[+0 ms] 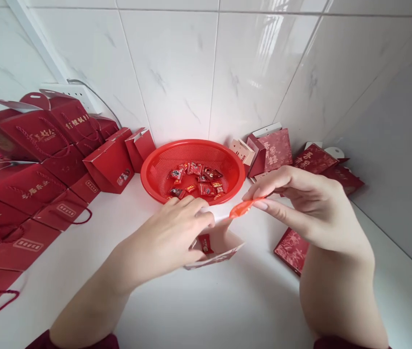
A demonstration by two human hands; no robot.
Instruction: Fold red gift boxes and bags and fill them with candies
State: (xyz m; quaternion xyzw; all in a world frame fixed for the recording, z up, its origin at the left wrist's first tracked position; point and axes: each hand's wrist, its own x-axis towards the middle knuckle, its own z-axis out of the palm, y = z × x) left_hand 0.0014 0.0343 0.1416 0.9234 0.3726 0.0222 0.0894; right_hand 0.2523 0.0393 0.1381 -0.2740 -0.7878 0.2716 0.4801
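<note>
My right hand [303,206] pinches a wrapped candy [241,209] in shiny orange-red film between thumb and fingertips. The candy hangs just above the right side of a small open paper box [215,261]. My left hand [165,237] grips that box at its left side, with the thumb low and the fingers curled over the edge, hiding part of the opening. Inside the box lies a red-wrapped piece [205,243]. Just behind my hands stands a red plastic basket [148,172] with several small wrapped candies [206,186] at its bottom.
Rows of dark red gift boxes [42,189] with rope handles fill the left side. Two red boxes [109,160] stand beside the basket. More printed boxes [274,148] lean by the tiled wall at right. A flat red patterned box [291,249] lies near my right wrist.
</note>
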